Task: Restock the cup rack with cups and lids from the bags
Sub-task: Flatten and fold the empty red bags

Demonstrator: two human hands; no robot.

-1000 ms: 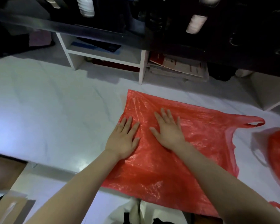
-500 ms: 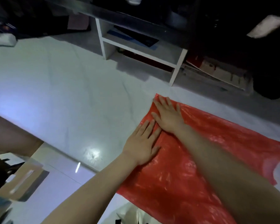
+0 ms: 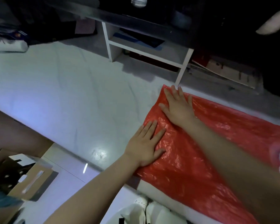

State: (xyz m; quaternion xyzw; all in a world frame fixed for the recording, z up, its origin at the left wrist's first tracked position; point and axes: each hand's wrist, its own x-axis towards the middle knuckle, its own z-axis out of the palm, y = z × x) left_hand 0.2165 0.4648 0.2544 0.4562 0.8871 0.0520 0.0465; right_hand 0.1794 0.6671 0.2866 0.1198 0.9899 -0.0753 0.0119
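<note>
We have the red bag [image 3: 217,143] lying flat on the white counter [image 3: 63,97], on its right part and reaching close to the near edge; it looks empty, and no cups or lids show on or beside it. Our left hand [image 3: 144,146] rests palm down on the bag's left edge, on the near side; our right hand [image 3: 178,107] lies palm down at its far left corner; neither has a grip on anything, both being open with straight fingers pressing the plastic.

We judge the step in hand to be smoothing out an empty bag. To do it well we should press with the whole palm and sweep from the left end toward what looks like the handle end at the right, so trapped air leaves by the mouth; one hand should pin the film while the other slides, since thin plastic probably slips on a smooth counter; light pressure should stop the bag being dragged off the near edge.
</note>
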